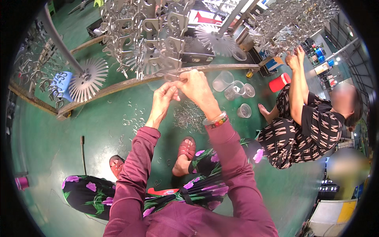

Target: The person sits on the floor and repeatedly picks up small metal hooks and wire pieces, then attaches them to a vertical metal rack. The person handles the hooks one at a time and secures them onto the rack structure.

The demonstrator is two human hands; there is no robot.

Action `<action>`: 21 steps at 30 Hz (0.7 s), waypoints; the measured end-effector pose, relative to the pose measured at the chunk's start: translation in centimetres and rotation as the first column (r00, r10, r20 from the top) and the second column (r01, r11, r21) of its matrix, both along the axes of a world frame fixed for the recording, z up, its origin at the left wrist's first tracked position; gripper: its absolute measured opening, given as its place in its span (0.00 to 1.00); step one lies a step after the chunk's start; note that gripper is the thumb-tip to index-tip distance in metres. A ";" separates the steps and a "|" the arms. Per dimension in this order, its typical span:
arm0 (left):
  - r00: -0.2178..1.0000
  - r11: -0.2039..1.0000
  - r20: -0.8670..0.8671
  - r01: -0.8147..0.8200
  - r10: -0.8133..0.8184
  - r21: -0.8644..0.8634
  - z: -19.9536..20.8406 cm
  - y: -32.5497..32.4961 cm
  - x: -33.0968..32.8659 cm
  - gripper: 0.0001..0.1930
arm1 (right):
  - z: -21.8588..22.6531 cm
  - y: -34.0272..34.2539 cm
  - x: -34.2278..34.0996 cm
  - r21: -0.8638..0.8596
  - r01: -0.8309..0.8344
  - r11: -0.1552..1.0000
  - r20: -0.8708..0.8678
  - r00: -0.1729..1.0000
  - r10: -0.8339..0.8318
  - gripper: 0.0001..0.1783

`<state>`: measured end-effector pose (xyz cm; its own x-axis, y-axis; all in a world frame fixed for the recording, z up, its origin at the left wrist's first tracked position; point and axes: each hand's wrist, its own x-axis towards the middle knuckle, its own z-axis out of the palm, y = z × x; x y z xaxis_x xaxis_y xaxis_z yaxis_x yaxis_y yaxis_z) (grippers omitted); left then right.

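My left hand [162,102] and my right hand [196,89] meet just below the lower end of a hanging cluster of shiny metal parts [152,39]. Fingers of both hands are pinched together, and whatever lies between them is too small and covered to make out. The flat metal pieces with round holes hang in chains above my fingers. On the green floor beneath my hands lies a loose pile of small curved metal hooks [190,117], with more hooks [136,118] scattered to the left.
A wooden rail [130,83] crosses in front of me. Slotted metal discs [89,79] sit on poles. Clear plastic cups [223,81] and a red container [279,82] stand to the right. A crouching co-worker [312,122] reaches up to other hanging parts [292,25].
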<state>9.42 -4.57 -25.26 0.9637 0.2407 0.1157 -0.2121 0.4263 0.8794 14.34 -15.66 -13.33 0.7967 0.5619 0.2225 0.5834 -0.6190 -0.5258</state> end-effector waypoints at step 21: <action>0.982 0.784 0.105 0.190 -0.159 -0.591 -4.1 9.6 1.0 0.19 | -0.9 5.4 3.7 0.215 0.040 0.976 -0.292 0.956 0.025 0.05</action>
